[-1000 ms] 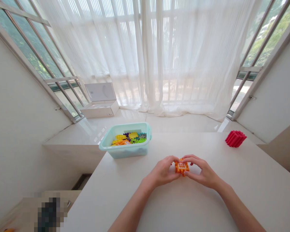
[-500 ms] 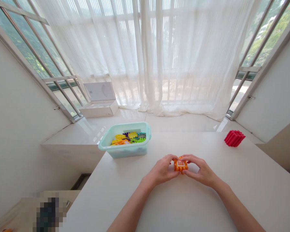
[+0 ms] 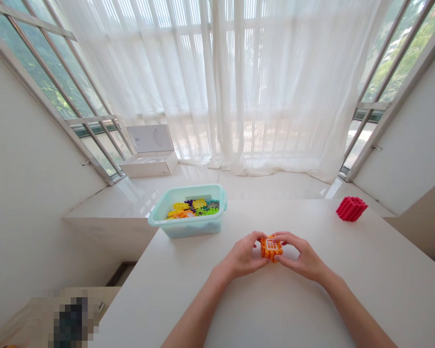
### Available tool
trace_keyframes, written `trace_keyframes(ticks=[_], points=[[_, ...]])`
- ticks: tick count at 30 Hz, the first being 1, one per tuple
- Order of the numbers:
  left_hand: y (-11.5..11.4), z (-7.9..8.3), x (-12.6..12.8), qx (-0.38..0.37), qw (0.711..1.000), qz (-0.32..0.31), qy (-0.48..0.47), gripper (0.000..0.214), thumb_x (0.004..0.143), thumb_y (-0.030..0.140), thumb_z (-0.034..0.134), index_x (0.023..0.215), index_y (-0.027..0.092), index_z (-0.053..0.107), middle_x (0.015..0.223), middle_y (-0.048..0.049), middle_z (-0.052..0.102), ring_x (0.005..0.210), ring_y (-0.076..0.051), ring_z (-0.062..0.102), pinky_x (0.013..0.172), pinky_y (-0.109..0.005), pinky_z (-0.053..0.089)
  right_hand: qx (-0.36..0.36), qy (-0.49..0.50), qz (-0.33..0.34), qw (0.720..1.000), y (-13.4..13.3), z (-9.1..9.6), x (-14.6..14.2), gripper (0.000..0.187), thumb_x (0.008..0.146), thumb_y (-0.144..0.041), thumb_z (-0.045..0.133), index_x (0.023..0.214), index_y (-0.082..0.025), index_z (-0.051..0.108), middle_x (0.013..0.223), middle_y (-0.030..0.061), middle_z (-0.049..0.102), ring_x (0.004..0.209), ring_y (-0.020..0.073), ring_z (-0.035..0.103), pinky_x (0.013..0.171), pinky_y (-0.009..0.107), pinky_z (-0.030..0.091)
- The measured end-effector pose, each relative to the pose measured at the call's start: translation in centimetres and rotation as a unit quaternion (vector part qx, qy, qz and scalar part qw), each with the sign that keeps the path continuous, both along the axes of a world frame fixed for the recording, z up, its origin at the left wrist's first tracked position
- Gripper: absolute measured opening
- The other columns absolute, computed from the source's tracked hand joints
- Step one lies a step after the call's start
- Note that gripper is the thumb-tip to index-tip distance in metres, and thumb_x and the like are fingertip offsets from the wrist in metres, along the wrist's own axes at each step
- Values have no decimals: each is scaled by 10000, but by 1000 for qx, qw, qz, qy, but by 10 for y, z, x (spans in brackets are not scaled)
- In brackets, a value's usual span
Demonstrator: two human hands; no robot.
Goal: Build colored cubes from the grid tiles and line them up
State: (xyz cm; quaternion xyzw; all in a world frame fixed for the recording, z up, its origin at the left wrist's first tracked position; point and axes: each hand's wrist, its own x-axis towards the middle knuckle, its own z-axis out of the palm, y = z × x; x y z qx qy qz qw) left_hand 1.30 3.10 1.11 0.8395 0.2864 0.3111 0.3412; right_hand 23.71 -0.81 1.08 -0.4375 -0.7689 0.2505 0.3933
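Note:
Between my two hands is a small stack of orange interlocking building tiles (image 3: 271,245) with notched edges; the top one bears a white window pattern. My left hand (image 3: 247,252) pinches its left side, thumb at the near edge and index finger at the far edge. On the opposite side, my right hand (image 3: 300,253) grips it the same way, fingertips over the far edge and thumb at the near right corner. The underside of the stack is hidden. Farther right lies a red bundle of ridged tiles (image 3: 351,209), apart from both hands.
A mint-green plastic tub (image 3: 194,227) holding yellow, orange, green and purple tiles stands at the far left of the white table (image 3: 166,290). An opened white box (image 3: 150,163) rests on the sill behind, before sheer curtains (image 3: 275,87). Something pixelated sits lower left.
The orange tiles look more evenly lined up, and the piece that jutted out toward me has drawn in. Both hands keep nearly the same place and grip.

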Motion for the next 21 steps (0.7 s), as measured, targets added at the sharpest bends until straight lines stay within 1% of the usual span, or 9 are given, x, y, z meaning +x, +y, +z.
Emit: trace_keyframes(ticks=[5, 10, 14, 21], points=[[0, 0, 0, -3, 1000, 0, -6, 449, 793, 300, 694, 1192, 245, 495, 1136, -46, 667, 982, -185, 644, 862, -330, 514, 1, -5, -2, 1000, 0, 0, 0, 357, 798, -230, 690, 1146, -277, 633, 1215, 69, 648, 1098, 257, 634, 940, 414, 534], [0, 2, 0, 3, 1000, -6, -9, 348, 804, 283, 683, 1125, 244, 556, 1128, -53, 672, 1011, -194, 636, 896, -342, 506, 0, -14, -1, 1000, 0, 0, 1, 359, 799, -213, 685, 1148, -277, 632, 1217, 71, 644, 1080, 251, 645, 945, 414, 535], [0, 3, 0, -4, 999, -14, -33, 305, 801, 267, 691, 1074, 242, 558, 1183, -56, 665, 1066, -195, 624, 899, -328, 504, 8, -16, 1, 1000, 0, 1, 2, 336, 815, -219, 669, 1146, -275, 647, 1226, 78, 638, 1082, 254, 646, 953, 419, 533], [0, 2, 0, -24, 998, -20, -48, 311, 796, 256, 704, 1070, 243, 558, 1149, -45, 684, 1027, -185, 642, 883, -333, 511, 13, -20, -2, 1000, 0, 2, 2, 310, 825, -240, 663, 1133, -277, 668, 1214, 80, 647, 1080, 262, 651, 958, 427, 535]])
